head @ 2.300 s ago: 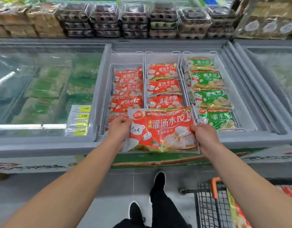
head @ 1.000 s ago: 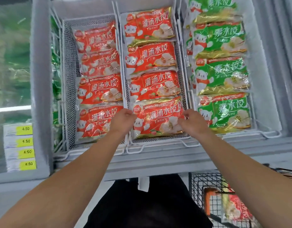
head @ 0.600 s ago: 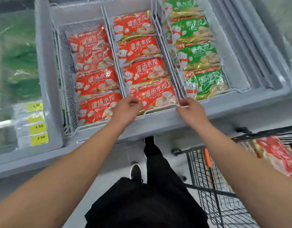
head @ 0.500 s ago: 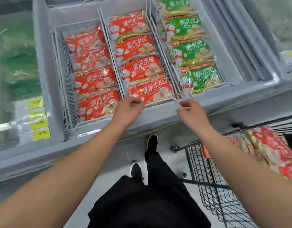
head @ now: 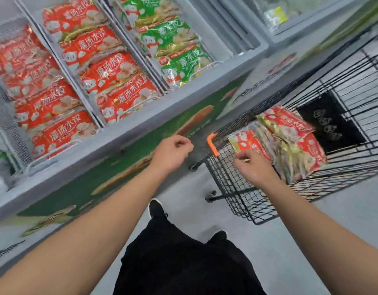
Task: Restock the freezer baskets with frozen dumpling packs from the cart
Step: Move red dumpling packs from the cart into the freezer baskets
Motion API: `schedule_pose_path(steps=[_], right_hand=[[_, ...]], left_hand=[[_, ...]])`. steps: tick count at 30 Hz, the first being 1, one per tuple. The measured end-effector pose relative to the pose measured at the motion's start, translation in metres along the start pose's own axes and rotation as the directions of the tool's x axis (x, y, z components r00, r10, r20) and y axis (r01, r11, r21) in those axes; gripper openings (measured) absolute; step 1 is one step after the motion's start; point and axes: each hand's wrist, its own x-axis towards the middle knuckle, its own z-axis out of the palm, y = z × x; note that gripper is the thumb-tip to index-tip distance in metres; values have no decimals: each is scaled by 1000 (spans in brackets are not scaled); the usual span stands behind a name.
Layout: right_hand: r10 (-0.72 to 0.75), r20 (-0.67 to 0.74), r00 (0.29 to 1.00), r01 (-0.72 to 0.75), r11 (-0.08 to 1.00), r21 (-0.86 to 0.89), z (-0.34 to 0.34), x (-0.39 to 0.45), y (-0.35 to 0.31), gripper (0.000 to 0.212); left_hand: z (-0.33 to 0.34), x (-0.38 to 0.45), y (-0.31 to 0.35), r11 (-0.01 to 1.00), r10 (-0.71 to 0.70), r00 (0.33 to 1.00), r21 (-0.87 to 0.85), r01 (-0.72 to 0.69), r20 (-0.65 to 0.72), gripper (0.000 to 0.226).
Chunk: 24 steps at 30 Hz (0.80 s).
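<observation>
Now both hands off the freezer, right hand [head: 253, 167] over cart packs [head: 290, 141]

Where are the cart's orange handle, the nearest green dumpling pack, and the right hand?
orange handle [head: 212, 144], head view, mid-grip
nearest green dumpling pack [head: 185, 66], head view, printed front
right hand [head: 253, 167], head view, back of hand

Both hands empty: left [head: 172, 153] beside freezer [head: 141, 128], right [head: 253, 167] over cart [head: 237, 184] packs [head: 290, 143].

Single head-worn wide-angle view, tilted, looking steeply down, close over freezer [head: 183, 103], cart [head: 311, 182]
</observation>
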Motion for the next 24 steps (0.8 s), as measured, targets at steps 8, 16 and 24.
schedule_pose_path(steps=[8,16,24], right_hand=[[140,6,990,-139,984,109,-42,9,134,25],[96,174,980,-125,979,162,-91,60,237,30],[143,258,956,-209,945,253,-113,110,291,22]], left_hand=[[130,6,17,992,-23,995,122,10,100,10],[240,12,25,979,-177,983,96,181,-53,5],[302,41,33,948,-271,959,153,280,-80,7]])
